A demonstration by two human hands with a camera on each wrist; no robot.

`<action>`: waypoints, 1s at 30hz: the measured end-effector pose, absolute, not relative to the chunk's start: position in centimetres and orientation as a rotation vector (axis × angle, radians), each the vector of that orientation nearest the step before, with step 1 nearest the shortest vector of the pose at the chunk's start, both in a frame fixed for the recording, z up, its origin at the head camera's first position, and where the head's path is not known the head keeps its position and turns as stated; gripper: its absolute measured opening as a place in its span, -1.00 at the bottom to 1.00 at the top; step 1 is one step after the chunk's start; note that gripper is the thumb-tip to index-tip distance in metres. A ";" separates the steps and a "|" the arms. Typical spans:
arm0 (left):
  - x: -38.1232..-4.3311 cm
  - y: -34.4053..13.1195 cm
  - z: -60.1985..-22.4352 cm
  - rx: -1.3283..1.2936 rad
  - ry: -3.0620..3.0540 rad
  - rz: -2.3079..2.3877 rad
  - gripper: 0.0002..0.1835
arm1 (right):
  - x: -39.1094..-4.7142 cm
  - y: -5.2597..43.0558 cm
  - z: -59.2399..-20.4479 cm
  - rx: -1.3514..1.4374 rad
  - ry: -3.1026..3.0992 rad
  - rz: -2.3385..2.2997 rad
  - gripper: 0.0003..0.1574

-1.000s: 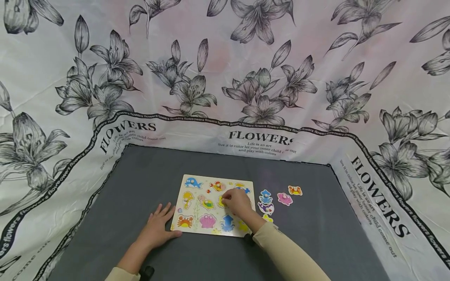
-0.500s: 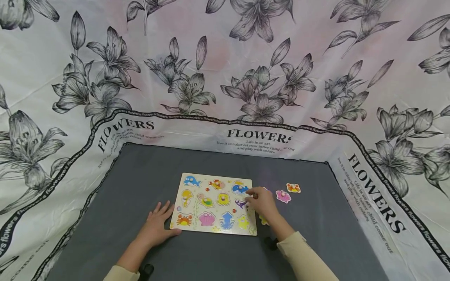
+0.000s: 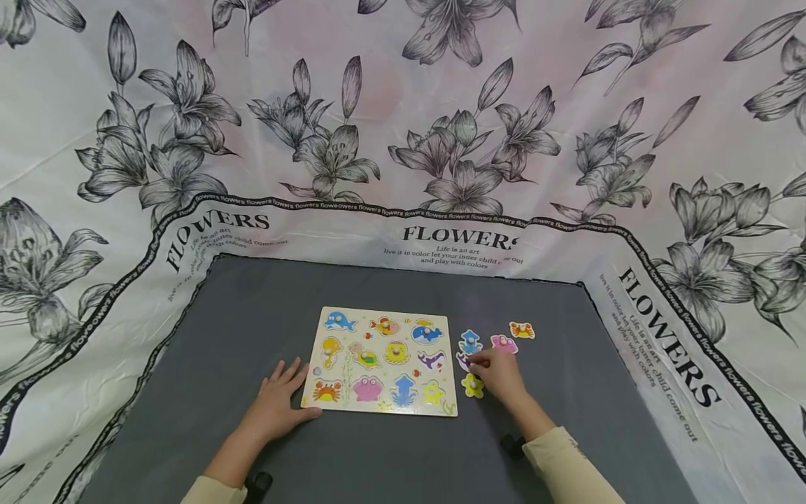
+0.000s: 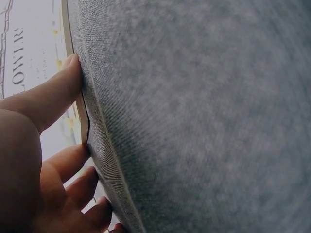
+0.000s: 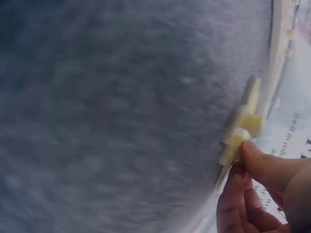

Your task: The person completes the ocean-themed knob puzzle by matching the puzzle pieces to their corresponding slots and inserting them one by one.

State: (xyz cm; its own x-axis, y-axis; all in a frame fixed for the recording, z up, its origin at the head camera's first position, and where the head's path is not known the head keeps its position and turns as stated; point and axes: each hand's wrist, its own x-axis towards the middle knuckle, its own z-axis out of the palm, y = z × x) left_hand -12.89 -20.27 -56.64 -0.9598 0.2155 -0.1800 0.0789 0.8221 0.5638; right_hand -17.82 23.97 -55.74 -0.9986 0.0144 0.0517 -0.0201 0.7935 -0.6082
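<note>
A wooden peg puzzle board (image 3: 348, 364) with printed sea animals lies on the grey table. My left hand (image 3: 277, 399) rests at its lower left corner with fingers spread, the thumb touching the front edge. In the left wrist view, the thumb (image 4: 63, 87) presses the edge of the board. Right of the board, my right hand (image 3: 500, 374) pinches a purple-and-white puzzle piece (image 3: 462, 360), mostly hidden by the fingers. Close by lie a blue squid piece (image 3: 469, 341), a yellow starfish piece (image 3: 472, 386) and a pink piece (image 3: 504, 343), partly behind the hand.
An orange crab piece (image 3: 522, 330) lies farthest right among the loose pieces. Grey cloth (image 3: 378, 462) covers the table. White flower-printed fabric (image 3: 453, 241) rises behind and along both sides.
My right hand has moved off the yellow octopus on the board, rightward to the loose pieces, and now pinches the purple one. The left hand has stayed at the board's corner.
</note>
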 end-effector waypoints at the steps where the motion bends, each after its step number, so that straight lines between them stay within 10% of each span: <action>1: -12.9 -20.3 -56.6 0.229 2.769 0.843 0.11 | -17.8 23.8 -55.6 -0.015 -2.926 0.988 -0.88; 30: -13.0 -20.0 -56.6 0.208 2.780 0.800 0.09 | -19.4 17.2 -54.9 0.236 -3.093 1.022 -0.92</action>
State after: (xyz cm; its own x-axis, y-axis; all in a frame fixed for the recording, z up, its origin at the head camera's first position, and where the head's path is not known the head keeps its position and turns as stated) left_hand -12.97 -20.02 -56.58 -0.9608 0.2015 -0.1905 0.0694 0.8399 0.5383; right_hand -19.43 17.18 -54.89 -0.9818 -0.1753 -0.0726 -0.0975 0.7945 -0.5994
